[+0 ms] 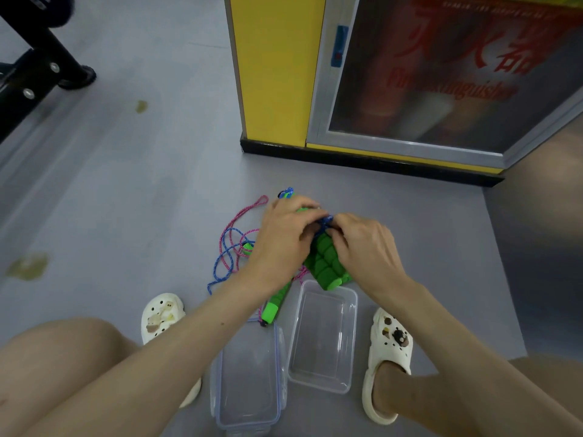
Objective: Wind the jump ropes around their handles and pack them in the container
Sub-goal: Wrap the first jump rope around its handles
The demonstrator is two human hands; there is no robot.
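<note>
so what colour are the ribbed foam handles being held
The ribbed foam handles are bright green, seen in the head view.

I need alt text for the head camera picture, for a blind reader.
The left hand and right hand grip green handles with blue rope wrapped round their top. Nearer the person an empty clear container and its lid lie on the floor; loose ropes lie at the left.

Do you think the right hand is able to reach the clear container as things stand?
Probably yes: the clear container lies open close by the right hand, with nothing between, though that hand grips the green handles.
</note>
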